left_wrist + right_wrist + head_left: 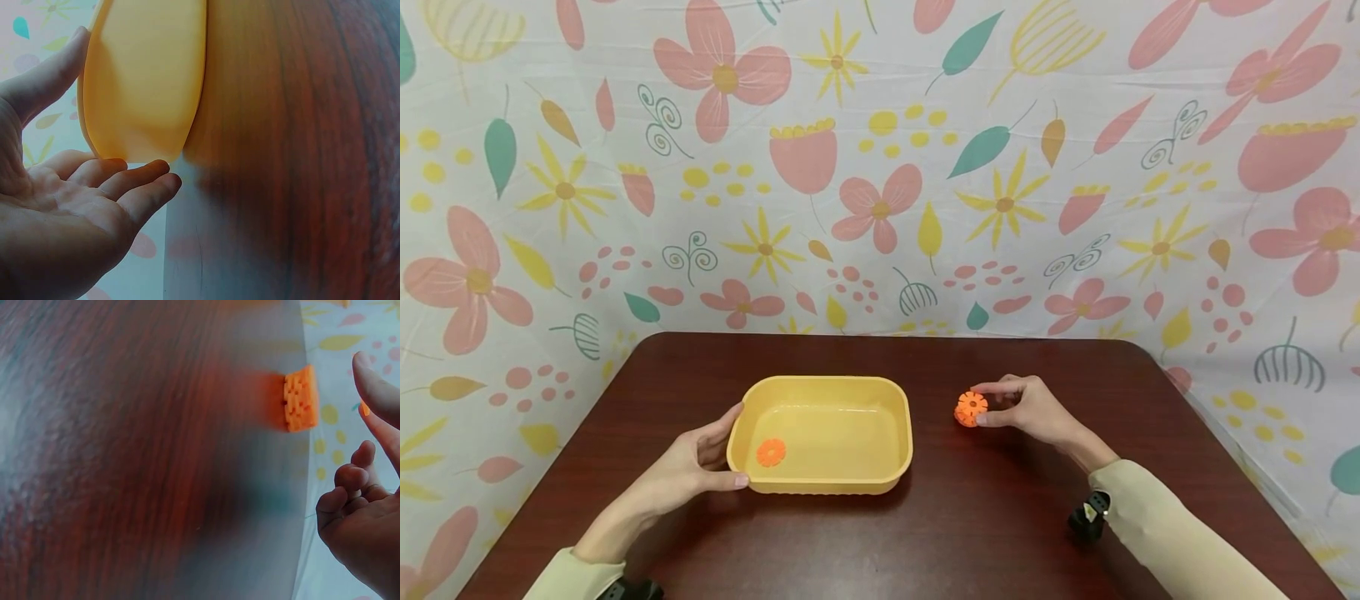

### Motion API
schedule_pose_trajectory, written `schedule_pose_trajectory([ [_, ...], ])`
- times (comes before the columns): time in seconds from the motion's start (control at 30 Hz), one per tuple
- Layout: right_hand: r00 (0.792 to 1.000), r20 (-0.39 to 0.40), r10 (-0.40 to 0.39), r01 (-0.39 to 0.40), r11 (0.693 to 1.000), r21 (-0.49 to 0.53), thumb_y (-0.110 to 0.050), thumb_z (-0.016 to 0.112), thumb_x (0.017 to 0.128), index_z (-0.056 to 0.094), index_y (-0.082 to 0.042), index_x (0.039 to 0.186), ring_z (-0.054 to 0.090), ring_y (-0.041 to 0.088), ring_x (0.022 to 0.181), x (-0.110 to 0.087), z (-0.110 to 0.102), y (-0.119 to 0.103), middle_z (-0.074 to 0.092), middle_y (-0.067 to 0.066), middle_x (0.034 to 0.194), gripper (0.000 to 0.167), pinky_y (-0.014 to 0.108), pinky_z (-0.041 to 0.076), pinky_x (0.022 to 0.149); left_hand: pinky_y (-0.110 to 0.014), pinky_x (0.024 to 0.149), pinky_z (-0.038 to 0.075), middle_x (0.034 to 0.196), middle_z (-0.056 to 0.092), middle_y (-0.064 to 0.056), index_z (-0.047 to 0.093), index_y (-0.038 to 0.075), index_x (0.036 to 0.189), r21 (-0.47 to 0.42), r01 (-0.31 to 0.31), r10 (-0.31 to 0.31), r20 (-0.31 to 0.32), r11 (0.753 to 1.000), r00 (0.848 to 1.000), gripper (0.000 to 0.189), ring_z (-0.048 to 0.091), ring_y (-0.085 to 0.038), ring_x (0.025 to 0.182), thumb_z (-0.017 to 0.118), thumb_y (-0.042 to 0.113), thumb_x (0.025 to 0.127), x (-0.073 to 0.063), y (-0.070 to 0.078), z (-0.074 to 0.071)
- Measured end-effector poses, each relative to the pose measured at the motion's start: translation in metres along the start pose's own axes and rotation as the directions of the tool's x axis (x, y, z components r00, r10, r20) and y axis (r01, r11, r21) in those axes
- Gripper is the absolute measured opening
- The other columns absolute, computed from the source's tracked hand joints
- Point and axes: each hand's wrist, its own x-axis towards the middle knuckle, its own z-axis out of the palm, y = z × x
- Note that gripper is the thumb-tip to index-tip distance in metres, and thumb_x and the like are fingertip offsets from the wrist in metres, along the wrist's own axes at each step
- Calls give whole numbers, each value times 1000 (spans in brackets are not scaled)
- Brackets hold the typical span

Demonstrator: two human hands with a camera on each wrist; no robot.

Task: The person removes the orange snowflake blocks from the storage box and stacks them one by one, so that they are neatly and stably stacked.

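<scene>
A yellow plastic tray [850,483] stands on the table, with one orange notched disc [771,452] lying flat in its front-left corner. My left hand [688,471] holds the tray's left end, thumb at the near corner and fingertips along the side; the left wrist view shows this hand [81,206] against the tray [147,75]. To the tray's right, my right hand [1030,408] pinches an orange flower-shaped disc [973,404] between thumb and index finger. Just beside it is a small stack of orange discs [301,399]. In the right wrist view only the edge of the pinched disc [364,409] shows.
The dark brown wooden table [925,550] has rounded far corners. Behind it hangs a white cloth [880,275] printed with flowers and leaves. A black band [1088,517] is worn at the right sleeve, and another [628,590] at the left.
</scene>
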Motion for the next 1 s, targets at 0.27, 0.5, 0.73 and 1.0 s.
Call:
schedule_pose_trajectory([
  [0.27,1000,11,24,-24,1000,-11,-16,93,82,79,-7,125,45,25,78,0,0,7,55,17,88,46,30,37,64,-27,104,45,170,28,-17,20,9,169,14,-7,7,-5,1000,1000,104,38,-40,149,86,11,89,0,2,0],
  [0.5,999,29,22,-21,999,-25,-16,93,82,79,-6,125,46,25,78,1,2,11,55,15,87,46,30,37,63,-28,105,45,170,28,-17,20,9,169,20,-3,3,-6,1000,1000,104,39,-40,149,86,11,89,-1,3,0],
  [0.73,999,40,25,-24,1000,-17,-14,93,82,77,-3,126,46,26,79,0,1,7,56,14,87,48,30,36,63,-26,104,45,170,27,-17,19,8,169,16,-4,4,-3,1000,1000,104,38,-40,149,85,10,89,-1,3,-1],
  [1.0,999,45,29,-28,999,-26,-13,93,82,76,0,127,46,26,79,2,1,7,56,17,86,50,30,36,63,-29,105,45,170,28,-16,20,9,169,24,-2,2,-7,1000,1000,104,37,-39,150,86,11,89,-1,2,0],
])
